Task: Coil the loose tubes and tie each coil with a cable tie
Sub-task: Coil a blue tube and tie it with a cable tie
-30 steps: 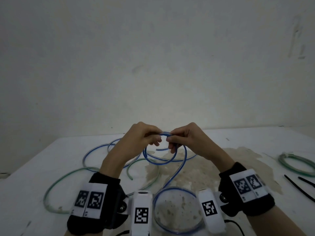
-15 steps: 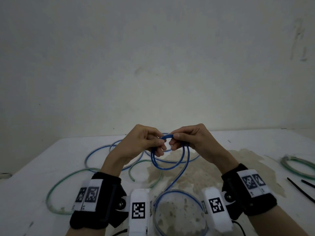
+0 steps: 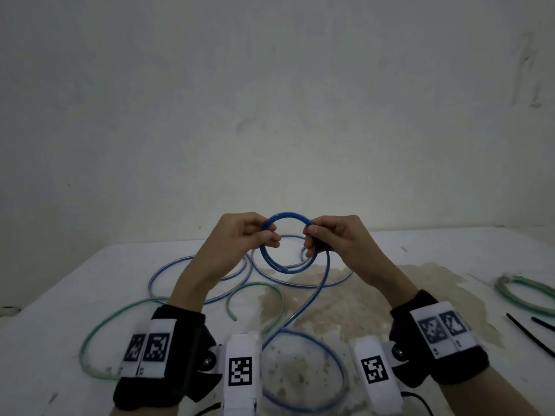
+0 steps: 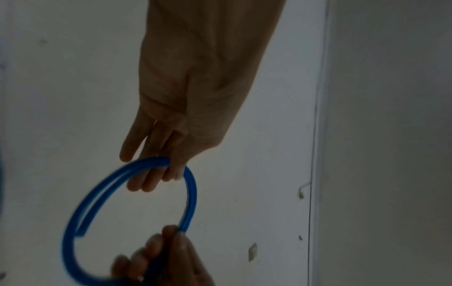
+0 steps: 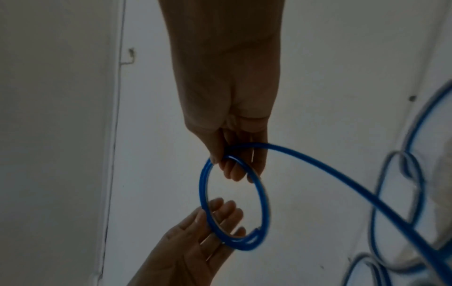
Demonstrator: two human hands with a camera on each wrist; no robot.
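A blue tube [image 3: 313,291] runs from loose loops on the white table [image 3: 60,295] up to my hands. Its end is wound into a small round coil [image 3: 270,259] of about two turns, held upright above the table. My left hand [image 3: 270,237] pinches the coil's left side, and my right hand [image 3: 310,235] pinches its right side, where the tube trails down. In the left wrist view my left fingers [image 4: 146,180] hook the blue coil [image 4: 190,193]. In the right wrist view my right fingers [image 5: 232,166] grip the coil [image 5: 203,183], and the left hand [image 5: 195,241] holds its far side.
A loose green tube [image 3: 120,310] curves over the table's left part. At the right edge lie a coiled green tube [image 3: 522,292] and two black cable ties [image 3: 528,331]. A brownish stain [image 3: 345,295] covers the table's middle. A plain wall stands behind.
Both hands have lifted and drawn slightly apart. The small blue coil has risen with them and opened into a rounder, upright ring.
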